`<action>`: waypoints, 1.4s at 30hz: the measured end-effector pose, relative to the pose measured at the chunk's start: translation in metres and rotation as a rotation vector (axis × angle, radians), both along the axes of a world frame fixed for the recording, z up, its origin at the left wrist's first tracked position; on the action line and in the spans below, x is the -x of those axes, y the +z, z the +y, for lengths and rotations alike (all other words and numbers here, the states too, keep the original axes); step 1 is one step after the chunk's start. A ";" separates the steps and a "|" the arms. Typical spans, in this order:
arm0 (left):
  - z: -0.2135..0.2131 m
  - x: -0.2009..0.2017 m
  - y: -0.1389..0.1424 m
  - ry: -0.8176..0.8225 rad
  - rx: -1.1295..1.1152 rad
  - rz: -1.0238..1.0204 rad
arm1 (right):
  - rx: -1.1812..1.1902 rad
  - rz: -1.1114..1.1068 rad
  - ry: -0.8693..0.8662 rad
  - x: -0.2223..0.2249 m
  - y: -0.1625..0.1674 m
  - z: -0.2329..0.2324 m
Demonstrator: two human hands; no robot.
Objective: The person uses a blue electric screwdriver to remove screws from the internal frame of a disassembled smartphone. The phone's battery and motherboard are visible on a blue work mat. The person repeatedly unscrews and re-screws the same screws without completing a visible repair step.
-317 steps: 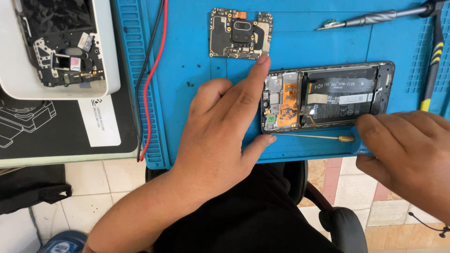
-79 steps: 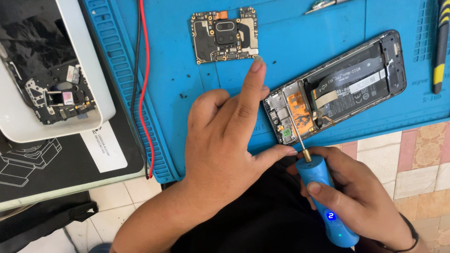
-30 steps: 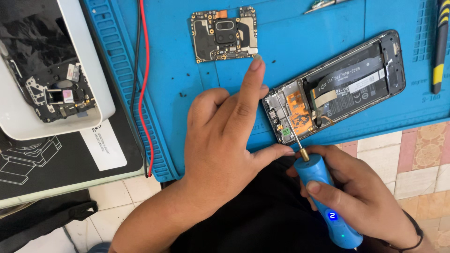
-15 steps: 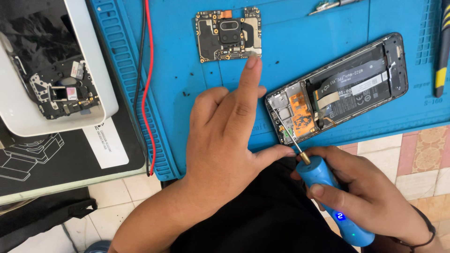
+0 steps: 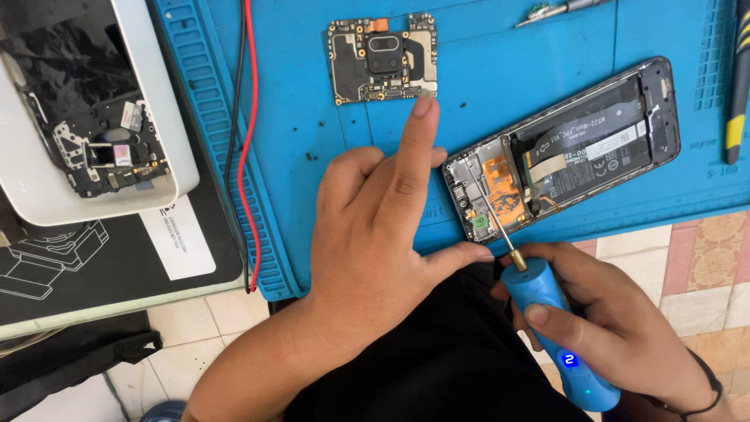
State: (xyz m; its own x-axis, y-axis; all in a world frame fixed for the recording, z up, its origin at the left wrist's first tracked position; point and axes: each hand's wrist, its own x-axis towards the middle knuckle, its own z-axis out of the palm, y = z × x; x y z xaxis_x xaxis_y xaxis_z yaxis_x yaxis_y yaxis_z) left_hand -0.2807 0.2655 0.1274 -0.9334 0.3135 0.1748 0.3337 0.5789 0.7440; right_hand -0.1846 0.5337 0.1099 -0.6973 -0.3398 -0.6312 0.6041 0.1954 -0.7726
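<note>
An opened black phone [image 5: 594,141] lies tilted on the blue mat [image 5: 508,70], its battery and orange flex cable exposed. My right hand [image 5: 617,328] grips a blue electric screwdriver [image 5: 558,340]; its thin bit reaches into the phone's lower left corner. My left hand [image 5: 383,234] rests on the mat beside the phone. Its thumb touches the phone's near corner and its index finger points up at a loose circuit board [image 5: 381,56].
A white tray [image 5: 156,117] holding a black phone part stands at the left on a black mat. Red and black wires [image 5: 244,156] run along the blue mat's left edge. A metal tool [image 5: 558,9] and a yellow-black tool [image 5: 738,70] lie at the far right.
The view has shifted slightly. My left index finger now reaches closer to the circuit board. The screwdriver bit stays in the phone's lower left corner.
</note>
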 end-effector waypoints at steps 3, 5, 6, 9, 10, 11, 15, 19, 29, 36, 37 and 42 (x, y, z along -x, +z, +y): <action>0.000 0.000 0.000 0.003 0.002 0.006 | 0.008 -0.006 0.011 0.001 0.000 0.000; 0.000 -0.001 0.000 0.003 0.004 0.013 | 0.014 -0.020 0.011 0.001 0.000 0.001; 0.000 -0.001 0.000 0.003 0.002 0.010 | 0.020 -0.031 0.003 0.001 0.001 0.002; 0.001 -0.001 -0.001 0.003 0.003 0.005 | 0.031 -0.054 -0.006 0.000 0.001 0.003; 0.001 -0.002 -0.002 0.001 0.006 0.009 | 0.032 -0.059 -0.007 0.000 0.001 0.004; 0.001 -0.002 -0.003 0.000 0.011 0.013 | 0.027 -0.060 -0.006 0.000 0.001 0.004; 0.002 -0.005 -0.006 -0.006 0.129 0.016 | -0.006 -0.071 0.010 0.000 0.000 0.007; 0.002 -0.006 -0.007 0.005 0.158 0.019 | -0.003 -0.096 0.012 0.001 0.002 0.009; -0.001 -0.007 -0.004 -0.044 0.162 0.053 | 0.025 -0.007 -0.022 -0.003 -0.003 0.002; -0.001 -0.006 -0.005 -0.041 0.162 0.048 | -0.050 0.075 -0.054 -0.013 -0.011 -0.003; 0.000 -0.006 -0.005 -0.029 0.155 0.046 | -0.082 0.080 -0.048 -0.013 -0.011 -0.003; 0.002 -0.006 -0.004 -0.010 0.149 0.041 | 0.012 0.070 -0.051 -0.012 -0.006 -0.002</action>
